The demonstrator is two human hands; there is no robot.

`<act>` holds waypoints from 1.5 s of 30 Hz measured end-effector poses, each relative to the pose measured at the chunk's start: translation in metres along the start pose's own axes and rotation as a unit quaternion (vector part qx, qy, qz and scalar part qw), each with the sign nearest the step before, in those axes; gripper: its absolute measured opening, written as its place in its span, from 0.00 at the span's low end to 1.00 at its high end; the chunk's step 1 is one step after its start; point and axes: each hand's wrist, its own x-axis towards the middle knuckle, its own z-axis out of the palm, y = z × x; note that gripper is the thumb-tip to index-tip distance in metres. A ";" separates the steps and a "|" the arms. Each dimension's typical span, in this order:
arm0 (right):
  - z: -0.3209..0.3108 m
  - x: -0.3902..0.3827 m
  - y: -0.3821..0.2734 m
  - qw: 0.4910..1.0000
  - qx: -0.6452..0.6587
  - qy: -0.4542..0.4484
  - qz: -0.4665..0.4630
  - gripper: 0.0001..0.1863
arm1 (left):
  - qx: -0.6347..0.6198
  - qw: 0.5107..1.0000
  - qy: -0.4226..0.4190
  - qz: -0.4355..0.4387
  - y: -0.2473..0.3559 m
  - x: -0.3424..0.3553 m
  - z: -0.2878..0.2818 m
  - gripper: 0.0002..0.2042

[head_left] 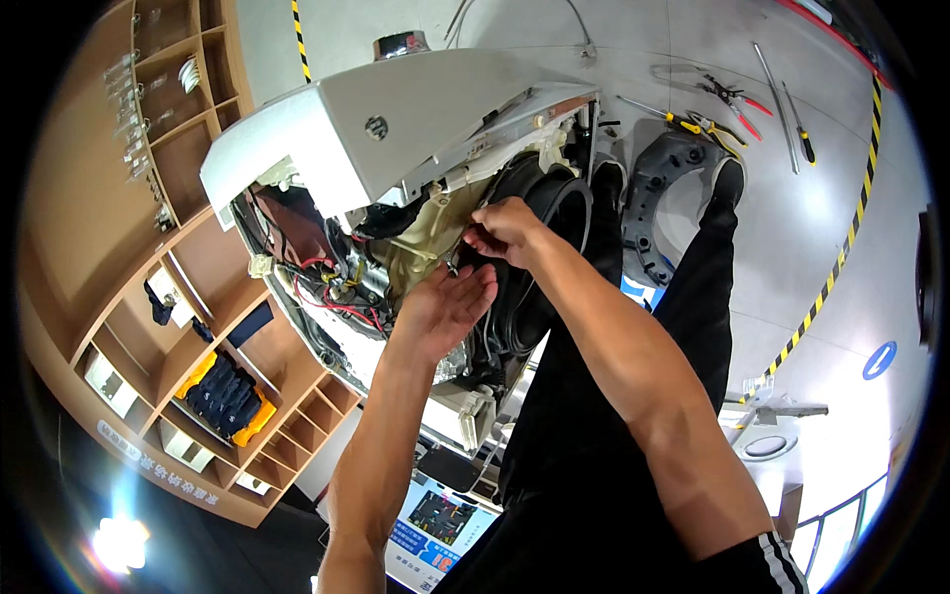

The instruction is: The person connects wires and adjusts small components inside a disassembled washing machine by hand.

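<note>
A partly dismantled front-loading washing machine (435, 109) stands before me, its white casing opened to bare wires and a pale plastic tub (421, 238). My right hand (507, 234) is at the edge of the black rubber door gasket (569, 213), fingers curled in a pinch; whatever is between them is hidden. Just below it, my left hand (450, 309) lies palm up with its fingers stretched out, against the gasket's inner side. A small shiny metal bit (453, 266) shows beside the left fingertips, too small to name.
Red and dark wires (341, 307) run through the machine's left side. On the floor at right lie pliers (714, 129), red-handled pliers (737, 102), screwdrivers (804, 139), a metal rod (777, 104) and a grey curved counterweight (648, 198) by my feet. Wooden shelves (188, 238) stand left.
</note>
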 end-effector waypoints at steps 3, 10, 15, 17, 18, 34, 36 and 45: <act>-0.003 0.004 0.001 1.000 0.004 -0.012 0.004 0.06 | 0.001 0.999 0.031 -0.008 0.000 0.003 0.010 0.16; 0.000 -0.001 0.002 1.000 -0.013 -0.007 -0.015 0.07 | -0.006 0.997 0.021 0.073 0.006 0.023 -0.006 0.12; -0.005 0.002 0.001 1.000 -0.013 -0.014 -0.015 0.07 | 0.029 0.991 0.081 0.104 0.004 0.019 0.008 0.09; -0.003 0.002 0.005 0.999 -0.036 0.000 -0.034 0.09 | 0.047 0.990 0.071 0.116 0.002 0.021 0.003 0.10; -0.004 0.002 0.007 0.997 -0.066 0.013 -0.047 0.10 | 0.055 0.991 0.060 0.110 0.002 0.023 0.001 0.11; 0.001 0.007 0.016 0.951 -0.270 0.088 -0.125 0.14 | 0.130 0.970 0.102 0.177 -0.010 0.017 0.012 0.07; 0.000 0.002 0.012 0.955 -0.267 0.062 -0.112 0.15 | 0.132 0.972 0.099 0.170 -0.010 0.015 0.010 0.06; -0.001 0.004 0.013 0.960 -0.252 0.064 -0.102 0.16 | 0.047 0.989 0.068 0.120 0.000 0.011 0.008 0.07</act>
